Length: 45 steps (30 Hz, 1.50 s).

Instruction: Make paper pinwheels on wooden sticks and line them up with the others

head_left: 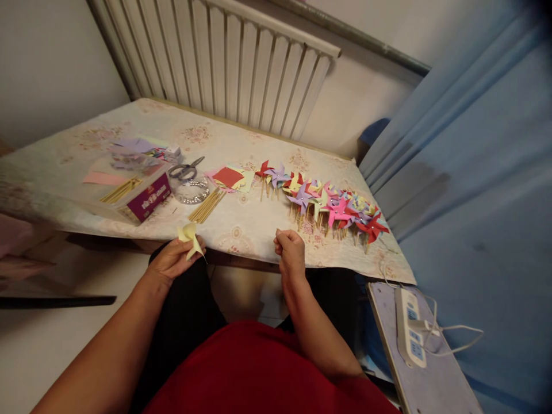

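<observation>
My left hand grips a pale yellow folded paper pinwheel head just off the table's near edge. My right hand is closed with the fingers pinched together; whether it holds something tiny I cannot tell. A row of several finished paper pinwheels on sticks lies to the right on the table. A bundle of wooden sticks lies just beyond my left hand.
Scissors, a clear round container, coloured paper squares and a purple box with more sticks sit on the table. A radiator stands behind. A power strip rests on a board at right, beside a blue curtain.
</observation>
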Motion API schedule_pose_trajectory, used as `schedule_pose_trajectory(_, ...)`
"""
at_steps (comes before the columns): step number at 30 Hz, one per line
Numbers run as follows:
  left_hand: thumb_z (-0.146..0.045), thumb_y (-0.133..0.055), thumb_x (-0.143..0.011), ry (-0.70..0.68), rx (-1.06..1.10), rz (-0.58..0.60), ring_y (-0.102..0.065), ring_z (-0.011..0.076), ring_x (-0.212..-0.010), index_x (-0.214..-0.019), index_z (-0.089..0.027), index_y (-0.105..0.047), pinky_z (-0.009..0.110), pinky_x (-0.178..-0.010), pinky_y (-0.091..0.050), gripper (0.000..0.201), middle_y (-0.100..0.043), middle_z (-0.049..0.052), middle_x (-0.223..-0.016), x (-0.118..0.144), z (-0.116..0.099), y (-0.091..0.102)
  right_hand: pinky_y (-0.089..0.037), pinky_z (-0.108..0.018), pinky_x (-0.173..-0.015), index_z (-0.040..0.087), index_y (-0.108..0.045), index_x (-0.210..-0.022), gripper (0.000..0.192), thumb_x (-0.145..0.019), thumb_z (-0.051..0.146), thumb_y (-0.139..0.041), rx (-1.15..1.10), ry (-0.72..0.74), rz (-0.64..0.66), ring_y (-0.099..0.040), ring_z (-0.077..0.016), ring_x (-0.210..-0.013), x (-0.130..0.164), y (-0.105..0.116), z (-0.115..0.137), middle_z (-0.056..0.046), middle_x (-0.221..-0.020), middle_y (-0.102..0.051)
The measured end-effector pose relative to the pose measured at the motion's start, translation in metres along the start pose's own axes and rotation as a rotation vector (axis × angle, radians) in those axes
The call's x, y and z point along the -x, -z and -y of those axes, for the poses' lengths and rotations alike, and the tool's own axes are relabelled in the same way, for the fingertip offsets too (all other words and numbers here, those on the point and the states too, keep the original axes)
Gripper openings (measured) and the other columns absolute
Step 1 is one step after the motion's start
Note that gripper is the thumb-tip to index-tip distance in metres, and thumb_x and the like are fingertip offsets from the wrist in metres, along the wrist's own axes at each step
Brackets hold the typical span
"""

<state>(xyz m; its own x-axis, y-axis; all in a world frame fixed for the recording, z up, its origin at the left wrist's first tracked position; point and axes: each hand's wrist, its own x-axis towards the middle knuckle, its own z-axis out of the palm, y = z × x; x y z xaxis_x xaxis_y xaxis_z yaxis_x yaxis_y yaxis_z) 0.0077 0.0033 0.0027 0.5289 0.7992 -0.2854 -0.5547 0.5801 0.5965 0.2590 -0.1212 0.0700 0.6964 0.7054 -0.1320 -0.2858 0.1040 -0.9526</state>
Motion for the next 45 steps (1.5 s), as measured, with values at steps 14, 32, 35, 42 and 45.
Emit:
schedule_pose_trajectory(14, -0.006, -0.082, -0.055, -0.027, -0.108, 0.121, -0.054, 0.0112, -0.059, -0.072, -0.013, -0.059, 0.025, -0.058, -0.055, 0.030, -0.055, -0.001, -0.063, -0.0004, -0.0002, -0.0018, -0.021, -0.019, -0.041, 0.018, -0.052, -0.059, 0.024, -0.061, 0.035, -0.069, 0.006, -0.010, -0.014, -0.036, -0.0047, -0.041, -0.0017, 0.0015, -0.0003, 0.006, -0.049, -0.052)
schedule_pose_trajectory(32, -0.003, -0.081, -0.054, -0.025, -0.106, 0.095, -0.057, 0.0126, -0.061, -0.071, -0.014, -0.060, 0.025, -0.057, -0.056, 0.029, -0.056, 0.000, -0.064, -0.0019, 0.0005, 0.0005, -0.019, -0.018, -0.040, 0.019, -0.051, -0.060, 0.023, -0.061, 0.034, -0.068, 0.020, -0.016, -0.004, -0.034, -0.0046, -0.041, -0.0029, 0.0041, -0.0024, 0.006, -0.048, -0.050)
schedule_pose_trajectory(35, -0.003, -0.080, -0.053, -0.024, -0.108, 0.088, -0.057, 0.0126, -0.060, -0.072, -0.014, -0.060, 0.025, -0.059, -0.057, 0.030, -0.056, 0.000, -0.064, -0.0011, 0.0003, -0.0005, -0.020, -0.018, -0.040, 0.018, -0.054, -0.062, 0.019, -0.060, 0.033, -0.066, 0.019, -0.012, -0.001, -0.035, -0.0048, -0.041, -0.0032, 0.0046, -0.0031, 0.006, -0.050, -0.053)
schedule_pose_trajectory(42, -0.001, -0.078, -0.053, -0.027, -0.112, 0.080, -0.059, 0.0138, -0.063, -0.073, -0.015, -0.059, 0.025, -0.058, -0.056, 0.030, -0.057, 0.000, -0.065, 0.0005, -0.0006, -0.0030, -0.021, -0.018, -0.040, 0.018, -0.056, -0.067, 0.017, -0.059, 0.031, -0.065, -0.002, -0.026, 0.022, -0.036, -0.0049, -0.040, -0.0029, 0.0047, -0.0034, 0.005, -0.052, -0.056)
schedule_pose_trajectory(45, -0.001, -0.077, -0.054, -0.024, -0.097, 0.079, -0.058, 0.0131, -0.061, -0.072, -0.015, -0.058, 0.025, -0.058, -0.056, 0.030, -0.056, -0.001, -0.064, 0.0008, -0.0004, -0.0034, -0.019, -0.018, -0.039, 0.019, -0.054, -0.065, 0.018, -0.061, 0.032, -0.066, -0.002, -0.037, 0.024, -0.035, -0.0047, -0.040, -0.0019, 0.0046, -0.0022, 0.006, -0.050, -0.054)
